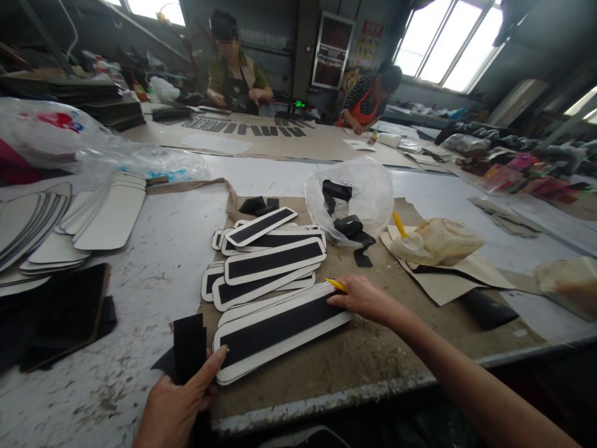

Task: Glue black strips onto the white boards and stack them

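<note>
Near the table's (326, 398) front edge, left hand (180, 401) is pinching a black fabric piece (189, 345), thumb touching the long black-and-white strip (280, 330). Right hand (364, 298) is pressing flat on the strip's far end, holding a yellow stick (336, 285). More strips (270, 258) are lying behind.

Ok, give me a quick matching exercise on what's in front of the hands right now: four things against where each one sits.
Things:
1. left hand
2. right hand
3. clear plastic bag
4. plain white pieces

Places:
a. far left of the table
b. behind the striped stacks
c. on the front strip's right end
d. at the front strip's near end

Pairs: 1-d, 2-c, 3-b, 4-a
</note>
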`<act>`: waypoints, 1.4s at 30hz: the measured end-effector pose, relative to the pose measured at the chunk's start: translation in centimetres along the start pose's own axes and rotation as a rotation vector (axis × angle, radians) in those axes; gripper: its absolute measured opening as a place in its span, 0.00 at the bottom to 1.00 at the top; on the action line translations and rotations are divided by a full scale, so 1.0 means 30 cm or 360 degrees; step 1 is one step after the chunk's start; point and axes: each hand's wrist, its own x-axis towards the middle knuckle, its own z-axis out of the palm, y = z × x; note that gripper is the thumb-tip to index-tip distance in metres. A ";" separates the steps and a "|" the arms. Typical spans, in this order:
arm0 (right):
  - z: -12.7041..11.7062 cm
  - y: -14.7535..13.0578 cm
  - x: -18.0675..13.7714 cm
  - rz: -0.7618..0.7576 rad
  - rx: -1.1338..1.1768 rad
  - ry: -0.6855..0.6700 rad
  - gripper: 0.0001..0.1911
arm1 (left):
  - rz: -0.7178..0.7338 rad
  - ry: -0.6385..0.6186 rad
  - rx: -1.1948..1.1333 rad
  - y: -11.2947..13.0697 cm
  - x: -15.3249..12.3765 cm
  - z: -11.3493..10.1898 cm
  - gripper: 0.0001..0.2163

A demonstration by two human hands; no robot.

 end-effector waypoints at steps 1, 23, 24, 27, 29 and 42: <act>-0.001 -0.001 0.000 -0.0006 0.0004 0.0000 0.10 | -0.0002 -0.0003 0.0007 0.002 0.001 0.002 0.22; 0.020 0.013 0.016 -0.0040 -0.0017 -0.0043 0.09 | 0.0051 -0.0018 0.0005 0.017 -0.004 0.018 0.22; 0.024 0.015 0.016 -0.0050 -0.0034 -0.0039 0.09 | 0.0043 -0.0018 -0.0005 0.016 -0.005 0.018 0.22; 0.034 0.027 0.017 -0.0005 -0.0093 0.0007 0.11 | 0.0060 -0.0038 -0.0035 0.016 -0.010 0.019 0.22; 0.035 0.037 0.014 0.0094 -0.0108 0.0053 0.13 | 0.0092 -0.0047 -0.0042 0.016 -0.013 0.019 0.22; 0.064 0.102 -0.089 0.0017 0.0127 0.0618 0.13 | -0.0019 -0.0002 0.0049 -0.042 0.042 -0.005 0.22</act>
